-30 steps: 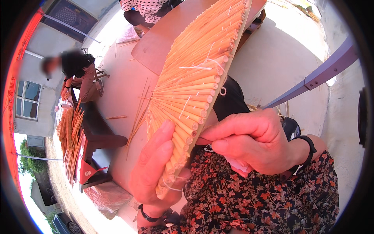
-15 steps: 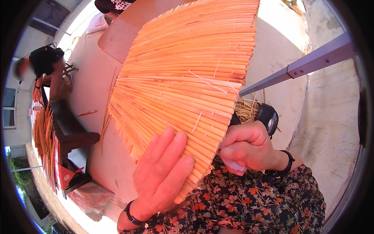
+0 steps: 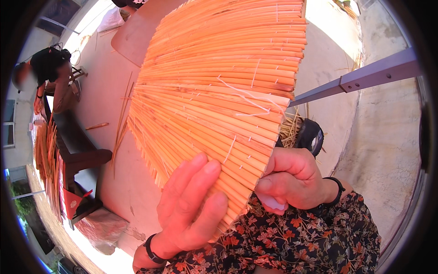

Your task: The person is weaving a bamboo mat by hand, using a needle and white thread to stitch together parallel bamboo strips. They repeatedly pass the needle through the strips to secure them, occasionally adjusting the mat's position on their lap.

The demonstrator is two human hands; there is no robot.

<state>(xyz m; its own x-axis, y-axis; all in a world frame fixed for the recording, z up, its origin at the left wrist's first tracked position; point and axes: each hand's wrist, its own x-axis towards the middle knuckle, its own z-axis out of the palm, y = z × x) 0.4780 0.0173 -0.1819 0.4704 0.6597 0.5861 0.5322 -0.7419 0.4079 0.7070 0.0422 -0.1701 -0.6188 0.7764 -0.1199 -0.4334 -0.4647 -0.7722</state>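
Note:
A fan-shaped mat of straw-coloured reeds [image 3: 214,86], stitched with short white threads, stretches away from my lap. White loose thread [image 3: 246,98] trails over its right part. My left hand [image 3: 191,201] lies on the near left part of the mat, fingers stretched over the reeds. Closed at the near right edge is my right hand [image 3: 292,178], its thumb pressed against the curled fingers. A pale pinkish-white piece [image 3: 273,203] shows below those fingers; its kind is unclear. The mat's edge hides the fingertips, and what they pinch cannot be made out.
A grey metal bar [image 3: 360,77] slants in from the right. Loose straw [image 3: 290,130] lies beside a black shoe [image 3: 311,137]. At left, reed bundles [image 3: 45,150] lie along a dark bench [image 3: 84,160], where another person [image 3: 50,68] bends over. Long stalks [image 3: 121,123] rest on the floor.
The mat's right edge and my right hand sit slightly farther right in view. My left hand stays on the reeds, its fingers slightly lower, and my right hand remains closed at the edge.

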